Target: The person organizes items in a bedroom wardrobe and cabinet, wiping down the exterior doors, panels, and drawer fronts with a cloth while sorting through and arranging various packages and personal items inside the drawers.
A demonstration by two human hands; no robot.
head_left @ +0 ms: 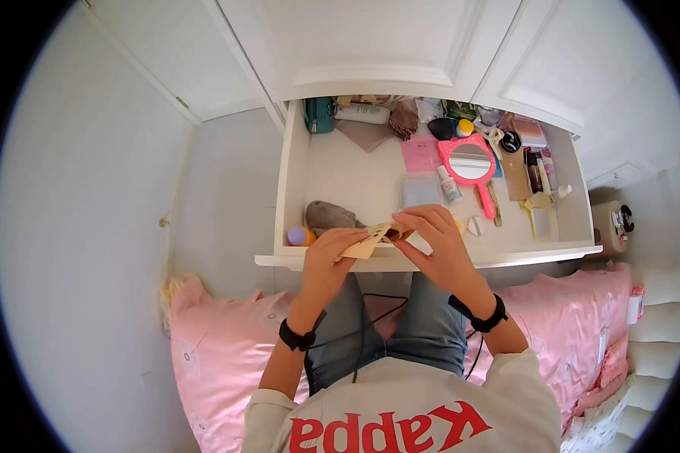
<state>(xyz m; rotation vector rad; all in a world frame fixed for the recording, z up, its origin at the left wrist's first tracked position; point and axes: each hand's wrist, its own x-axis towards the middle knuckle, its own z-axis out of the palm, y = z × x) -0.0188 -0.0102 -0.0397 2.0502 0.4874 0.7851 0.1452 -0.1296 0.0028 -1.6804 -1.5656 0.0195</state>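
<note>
One open drawer [521, 255] spreads just beyond the person's left hand [331, 251] and right hand [442, 245]. A pink hand mirror [470, 161] lies well past the right hand; a grey fuzzy item [329, 216] rests just beyond the left. Between them, at the drawer's front edge, is a tan paper packet [364, 248]. The step in hand seems to be working at the packet's mouth; the next move calls for a steady left grip. The left pinches one end between thumb and fingers; the right holds the other, thumb and fingertips slightly apart around it.
</note>
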